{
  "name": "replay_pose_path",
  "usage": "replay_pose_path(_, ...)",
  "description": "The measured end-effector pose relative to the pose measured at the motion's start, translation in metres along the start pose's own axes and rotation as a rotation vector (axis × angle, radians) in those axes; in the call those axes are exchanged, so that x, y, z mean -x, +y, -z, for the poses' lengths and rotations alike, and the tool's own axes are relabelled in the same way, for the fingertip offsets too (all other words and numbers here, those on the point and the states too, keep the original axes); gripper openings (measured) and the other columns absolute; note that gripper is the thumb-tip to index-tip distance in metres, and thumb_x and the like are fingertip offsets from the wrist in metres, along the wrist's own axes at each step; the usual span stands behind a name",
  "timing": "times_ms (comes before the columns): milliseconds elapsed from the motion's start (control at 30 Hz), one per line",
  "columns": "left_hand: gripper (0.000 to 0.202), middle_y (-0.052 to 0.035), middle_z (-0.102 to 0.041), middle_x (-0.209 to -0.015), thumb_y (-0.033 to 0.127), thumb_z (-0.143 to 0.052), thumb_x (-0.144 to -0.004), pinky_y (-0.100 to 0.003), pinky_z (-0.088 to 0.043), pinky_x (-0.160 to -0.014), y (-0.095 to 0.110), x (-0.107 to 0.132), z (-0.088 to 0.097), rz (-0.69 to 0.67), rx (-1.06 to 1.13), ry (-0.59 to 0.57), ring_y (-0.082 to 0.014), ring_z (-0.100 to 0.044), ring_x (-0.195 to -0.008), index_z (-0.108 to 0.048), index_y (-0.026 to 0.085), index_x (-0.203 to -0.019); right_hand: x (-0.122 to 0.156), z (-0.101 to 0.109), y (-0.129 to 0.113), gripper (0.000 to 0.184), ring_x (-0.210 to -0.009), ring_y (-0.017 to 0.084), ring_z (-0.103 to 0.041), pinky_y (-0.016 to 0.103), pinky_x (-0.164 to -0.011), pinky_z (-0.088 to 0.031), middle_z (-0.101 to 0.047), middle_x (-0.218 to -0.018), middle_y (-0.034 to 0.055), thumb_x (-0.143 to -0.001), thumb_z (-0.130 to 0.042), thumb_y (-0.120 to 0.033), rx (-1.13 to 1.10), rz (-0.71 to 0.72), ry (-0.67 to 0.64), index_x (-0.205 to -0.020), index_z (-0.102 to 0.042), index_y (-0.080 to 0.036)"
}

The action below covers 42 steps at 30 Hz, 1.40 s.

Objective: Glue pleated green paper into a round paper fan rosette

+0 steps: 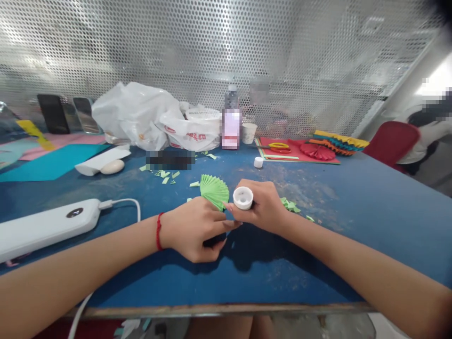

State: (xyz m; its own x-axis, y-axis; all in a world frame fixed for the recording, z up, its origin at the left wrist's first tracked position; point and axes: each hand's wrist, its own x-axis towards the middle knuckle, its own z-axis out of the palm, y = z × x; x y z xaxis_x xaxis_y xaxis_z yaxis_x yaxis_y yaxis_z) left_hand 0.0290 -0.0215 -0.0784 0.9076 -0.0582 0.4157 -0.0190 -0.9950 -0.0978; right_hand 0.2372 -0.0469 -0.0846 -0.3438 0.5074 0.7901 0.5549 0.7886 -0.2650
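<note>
- Fan [213, 190] of pleated green paper is held up just above the table, spread like a half-circle, its narrow end at the left hand [192, 230].
- Left hand's fingers are closed around that narrow end, though the exact grip is partly hidden.
- Right hand [259, 205] has its fingers curled around a white plastic cap [243, 197], open end up, just beside the fan; one fingertip reaches toward the left hand.
- Blue table [353, 235] is worn and scuffed, with green scraps [164, 176] scattered on both sides of the hands.
- Power bank [45, 228], smooth and white, lies near the left forearm, its white cable [136, 207] curving past the table edge.
- Plastic bag [132, 115], crumpled and white, sits beyond the hands beside a white tub [203, 129] wrapped in another bag; what it holds is hidden.
- Bottle [231, 117] and paper cup [249, 133] stand to the right of the tub.
- Red card [282, 153] carries yellow scissors [278, 147] and a red paper fan [317, 150].
- Perforated metal screen [212, 47] rises behind everything.
</note>
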Motion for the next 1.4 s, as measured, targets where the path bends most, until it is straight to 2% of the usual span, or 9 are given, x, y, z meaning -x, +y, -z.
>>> replay_pose_path(200,0.027,-0.0012,-0.07,-0.066,0.023,-0.056,-0.084,-0.033,-0.042,-0.048,-0.001,-0.001,0.001,-0.015,0.003,0.007,-0.0166,-0.062,-0.052,-0.066,0.014,-0.107,0.0,0.003,0.0,0.034,-0.052,0.007,-0.044,0.022,-0.053,-0.031,-0.056,-0.06,-0.0033,-0.087,-0.066,-0.042,0.038,-0.02,0.011,-0.066,-0.054,-0.018)
replay_pose_path(367,0.03,0.0011,-0.067,-0.061,0.017,-0.052,-0.083,-0.031,-0.038,-0.045,-0.001,-0.001,0.002,-0.031,-0.008,0.022,-0.0134,-0.057,-0.047,-0.065,0.014,-0.11,-0.003,0.007,-0.004,0.031,-0.055,0.009,-0.048,0.022,-0.055,-0.034,-0.059,-0.061,-0.0021,-0.087,-0.066,-0.039,0.008,-0.09,0.08,-0.066,-0.056,-0.018)
replay_pose_path(533,0.029,0.0011,-0.062,-0.058,0.015,-0.051,-0.082,-0.032,-0.038,-0.044,0.0,-0.003,0.003,-0.069,-0.06,0.0,-0.0152,-0.055,-0.046,-0.065,0.012,-0.107,-0.002,0.006,-0.005,0.034,-0.054,0.008,-0.045,0.023,-0.054,-0.032,-0.057,-0.06,-0.0024,-0.086,-0.067,-0.039,-0.053,-0.09,0.038,-0.064,-0.054,-0.018)
replay_pose_path(700,0.023,0.0004,-0.063,-0.058,0.015,-0.053,-0.083,-0.031,-0.042,-0.047,0.002,-0.002,0.003,-0.077,-0.067,-0.017,-0.0159,-0.056,-0.047,-0.065,0.013,-0.102,-0.002,0.003,-0.004,0.035,-0.053,0.007,-0.04,0.022,-0.052,-0.028,-0.051,-0.058,-0.004,-0.087,-0.065,-0.04,-0.036,-0.094,-0.013,-0.063,-0.052,-0.018)
replay_pose_path(1000,0.02,-0.0027,-0.068,-0.064,0.014,-0.051,-0.085,-0.032,-0.045,-0.05,0.002,-0.002,0.004,-0.084,-0.077,-0.037,-0.0168,-0.06,-0.051,-0.066,0.013,-0.099,-0.001,0.002,-0.007,0.032,-0.052,0.007,-0.039,0.022,-0.052,-0.027,-0.05,-0.058,-0.0049,-0.084,-0.068,-0.036,0.009,-0.048,-0.01,-0.065,-0.049,-0.018)
replay_pose_path(1233,0.013,-0.0016,-0.066,-0.062,0.016,-0.053,-0.09,-0.03,-0.043,-0.05,0.001,-0.005,0.006,-0.093,-0.106,-0.048,-0.0152,-0.06,-0.051,-0.066,0.016,-0.09,-0.001,0.001,-0.01,0.035,-0.05,0.006,-0.03,0.023,-0.051,-0.023,-0.048,-0.058,-0.0052,-0.087,-0.063,-0.036,0.026,-0.09,0.005,-0.063,-0.046,-0.019)
replay_pose_path(1400,0.017,-0.0027,-0.07,-0.066,0.018,-0.051,-0.093,-0.031,-0.047,-0.053,-0.001,-0.003,0.005,-0.108,-0.127,-0.04,-0.0159,-0.063,-0.055,-0.068,0.015,-0.095,-0.001,0.0,-0.012,0.035,-0.05,0.007,-0.031,0.024,-0.051,-0.024,-0.046,-0.057,-0.0051,-0.086,-0.063,-0.038,0.048,-0.1,-0.006,-0.062,-0.046,-0.019)
